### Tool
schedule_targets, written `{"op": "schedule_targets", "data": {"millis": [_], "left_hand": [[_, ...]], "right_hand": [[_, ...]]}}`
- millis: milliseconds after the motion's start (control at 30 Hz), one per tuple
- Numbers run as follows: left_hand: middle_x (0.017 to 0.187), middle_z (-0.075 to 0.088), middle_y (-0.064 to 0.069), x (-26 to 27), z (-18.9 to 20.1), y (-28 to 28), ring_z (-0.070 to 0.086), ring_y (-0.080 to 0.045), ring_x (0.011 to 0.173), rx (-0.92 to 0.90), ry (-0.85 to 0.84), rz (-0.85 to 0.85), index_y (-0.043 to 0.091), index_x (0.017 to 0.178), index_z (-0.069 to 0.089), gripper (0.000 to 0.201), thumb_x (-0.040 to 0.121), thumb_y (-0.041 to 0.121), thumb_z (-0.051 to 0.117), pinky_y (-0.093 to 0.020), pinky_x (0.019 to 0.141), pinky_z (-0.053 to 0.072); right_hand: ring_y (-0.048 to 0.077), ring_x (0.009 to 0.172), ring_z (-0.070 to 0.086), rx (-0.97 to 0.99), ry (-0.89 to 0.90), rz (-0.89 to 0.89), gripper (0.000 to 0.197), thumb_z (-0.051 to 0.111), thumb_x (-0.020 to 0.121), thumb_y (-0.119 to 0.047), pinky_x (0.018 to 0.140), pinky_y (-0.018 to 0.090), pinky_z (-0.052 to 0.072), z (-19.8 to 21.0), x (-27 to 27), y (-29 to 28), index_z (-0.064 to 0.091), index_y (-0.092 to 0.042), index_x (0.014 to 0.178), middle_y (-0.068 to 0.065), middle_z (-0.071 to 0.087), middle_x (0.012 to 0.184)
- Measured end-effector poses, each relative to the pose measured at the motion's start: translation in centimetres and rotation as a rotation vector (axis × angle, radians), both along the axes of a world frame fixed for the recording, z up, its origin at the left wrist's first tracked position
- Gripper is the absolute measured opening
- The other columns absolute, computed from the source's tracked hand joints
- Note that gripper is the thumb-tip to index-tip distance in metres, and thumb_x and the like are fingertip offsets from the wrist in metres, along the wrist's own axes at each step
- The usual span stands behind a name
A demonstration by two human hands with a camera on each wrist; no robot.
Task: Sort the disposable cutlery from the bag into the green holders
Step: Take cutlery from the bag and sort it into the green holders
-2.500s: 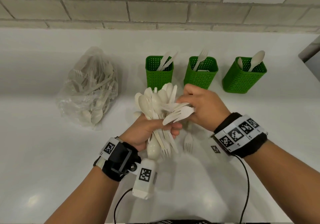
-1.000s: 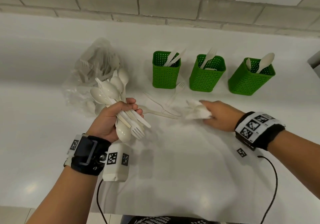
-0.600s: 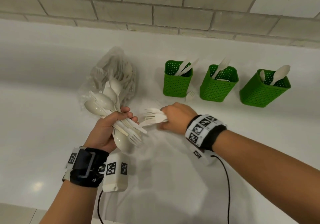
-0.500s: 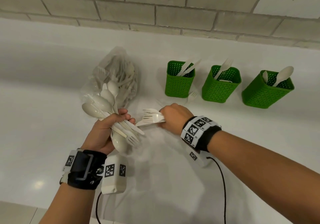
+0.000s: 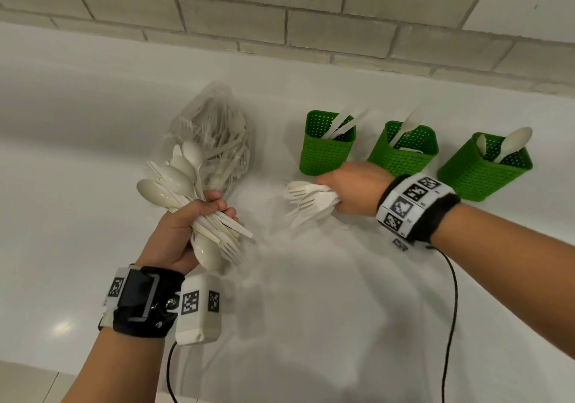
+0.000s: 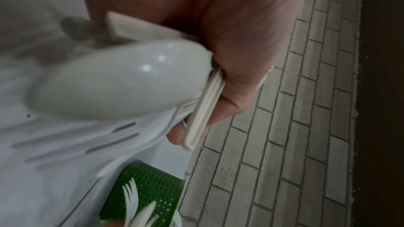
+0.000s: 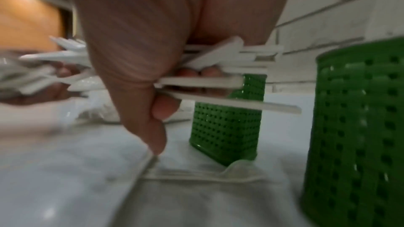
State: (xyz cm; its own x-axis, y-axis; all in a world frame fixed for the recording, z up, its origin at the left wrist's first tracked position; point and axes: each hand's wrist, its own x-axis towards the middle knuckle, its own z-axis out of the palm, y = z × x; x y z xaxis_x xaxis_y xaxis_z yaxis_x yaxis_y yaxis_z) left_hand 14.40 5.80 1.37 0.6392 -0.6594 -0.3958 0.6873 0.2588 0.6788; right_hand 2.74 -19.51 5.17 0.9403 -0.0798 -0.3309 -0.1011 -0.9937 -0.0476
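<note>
My left hand [image 5: 199,216] grips a mixed bundle of white plastic spoons, forks and knives [image 5: 183,185], held above the counter in front of the bag. Its spoon bowl [image 6: 120,78] fills the left wrist view. My right hand [image 5: 342,194] grips a bunch of forks [image 5: 308,200] by their handles [image 7: 207,80], tines pointing left, low over the counter just in front of the left green holder [image 5: 326,150]. That holder contains knives. The middle holder [image 5: 403,153] has a fork and the right holder [image 5: 485,172] has spoons. One piece of cutlery [image 7: 196,173] lies on the counter under my right hand.
The clear plastic bag [image 5: 214,129] of cutlery lies left of the holders, behind my left hand. A brick wall [image 5: 311,13] rises behind the white counter [image 5: 311,309]. A black cable [image 5: 451,293] trails from my right wrist.
My right hand gathered forks off the counter near my left hand, then moved right with them, ending in front of the left holder. My left hand kept its bundle and barely moved.
</note>
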Motion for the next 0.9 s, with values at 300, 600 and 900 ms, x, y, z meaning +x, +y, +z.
{"op": "schedule_targets", "data": {"millis": [300,600,900], "left_hand": [[0.07,0.06,-0.007,-0.8,-0.2,-0.1,0.065,-0.022,0.069,0.005,-0.031,0.0,0.007,0.093,0.058,0.022,0.071,0.001,0.058,-0.038,0.072,0.06],[0.071,0.06,-0.005,-1.3,0.0,-1.5,0.065,-0.021,0.071,0.01,-0.007,-0.05,0.009,0.091,0.059,0.018,0.074,0.001,0.057,-0.038,0.073,0.058],[0.072,0.061,-0.006,-1.2,-0.3,-2.4,0.066,-0.022,0.072,0.026,-0.021,-0.087,0.007,0.092,0.059,0.02,0.074,0.001,0.057,-0.036,0.072,0.059]], "right_hand": [[0.027,0.09,0.061,-0.148,0.095,0.273,0.046,0.047,0.096,-0.014,0.06,0.029,0.035,-2.6,2.6,0.5,0.049,-0.035,0.137,0.001,0.062,0.098],[0.023,0.079,0.057,-0.124,0.101,0.349,0.021,0.054,0.094,-0.027,0.065,0.035,0.047,-3.0,0.1,2.4,0.064,-0.025,0.112,0.0,0.051,0.104],[0.015,0.083,0.052,0.459,-0.47,-0.2,0.02,0.066,0.09,-0.018,0.072,0.028,0.04,-1.4,-4.9,0.1,0.062,-0.02,0.109,-0.003,0.059,0.091]]}}
